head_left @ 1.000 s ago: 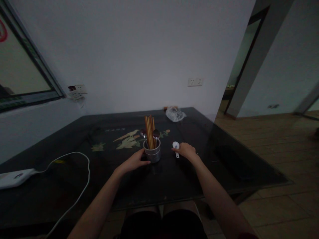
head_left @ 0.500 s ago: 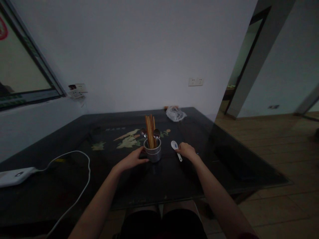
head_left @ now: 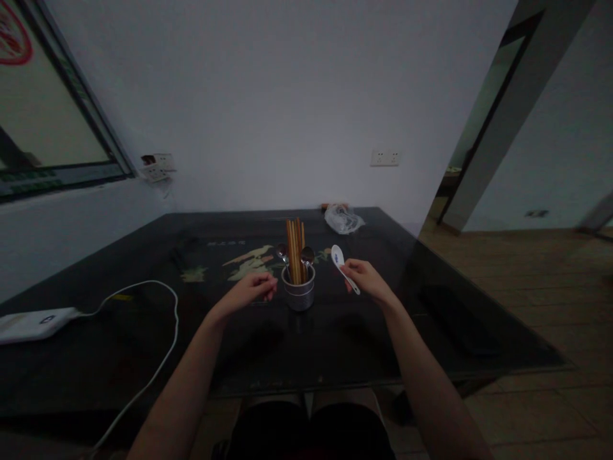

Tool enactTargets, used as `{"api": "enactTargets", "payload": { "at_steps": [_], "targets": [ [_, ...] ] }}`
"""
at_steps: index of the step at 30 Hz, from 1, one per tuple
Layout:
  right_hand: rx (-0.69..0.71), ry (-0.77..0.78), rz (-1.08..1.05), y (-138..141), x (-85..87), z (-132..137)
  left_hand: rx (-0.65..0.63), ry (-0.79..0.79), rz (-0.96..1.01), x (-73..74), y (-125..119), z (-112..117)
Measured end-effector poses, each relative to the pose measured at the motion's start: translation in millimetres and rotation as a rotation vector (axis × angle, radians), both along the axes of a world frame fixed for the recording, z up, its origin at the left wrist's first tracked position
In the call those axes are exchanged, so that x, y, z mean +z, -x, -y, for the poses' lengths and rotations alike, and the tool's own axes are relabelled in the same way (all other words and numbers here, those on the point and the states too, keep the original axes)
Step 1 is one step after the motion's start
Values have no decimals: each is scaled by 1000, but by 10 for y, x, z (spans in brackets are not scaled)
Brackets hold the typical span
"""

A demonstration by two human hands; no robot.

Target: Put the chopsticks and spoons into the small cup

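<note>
A white soup spoon [head_left: 338,257] with a blue mark in its bowl is pinched by the handle in my right hand [head_left: 364,278], raised off the table with its bowl pointing up and away. Left of it, a grey cylindrical holder [head_left: 299,295] stands upright on the dark table. Several wooden chopsticks [head_left: 295,250] and two metal spoons [head_left: 308,255] stick out of the holder. Just left of the holder, apart from it, my left hand [head_left: 253,287] hovers with its fingers curled together and nothing seen in them.
The dark glossy table [head_left: 345,345] bears a bird-and-flower picture. A crumpled clear plastic bag [head_left: 343,219] lies at its back edge by the wall. At the left is a white power bank-like device [head_left: 38,324] with a white cable [head_left: 176,319]. A dark flat object [head_left: 460,319] lies at right.
My right hand has lifted the white soup spoon off the table. My left hand has let go of the holder, drawn back to the left and curled its fingers. The view has shifted slightly.
</note>
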State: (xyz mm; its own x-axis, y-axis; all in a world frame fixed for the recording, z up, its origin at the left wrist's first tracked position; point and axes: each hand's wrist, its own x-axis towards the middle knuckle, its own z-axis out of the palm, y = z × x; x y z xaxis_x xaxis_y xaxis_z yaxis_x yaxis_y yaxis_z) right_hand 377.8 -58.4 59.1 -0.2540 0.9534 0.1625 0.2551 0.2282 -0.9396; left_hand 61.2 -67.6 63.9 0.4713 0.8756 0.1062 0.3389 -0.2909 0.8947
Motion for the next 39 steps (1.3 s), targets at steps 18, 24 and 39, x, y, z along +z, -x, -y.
{"api": "enactTargets", "payload": {
  "at_steps": [18, 24, 39],
  "targets": [
    [109, -167, -208, 1039, 67, 447, 193, -197, 372, 35, -439, 282],
    [-1, -274, -136, 1147, 21, 466, 283, -307, 303, 25, -423, 277],
    [-159, -318, -165, 688, 187, 313, 337, -162, 412, 32, -399, 247]
  ]
}}
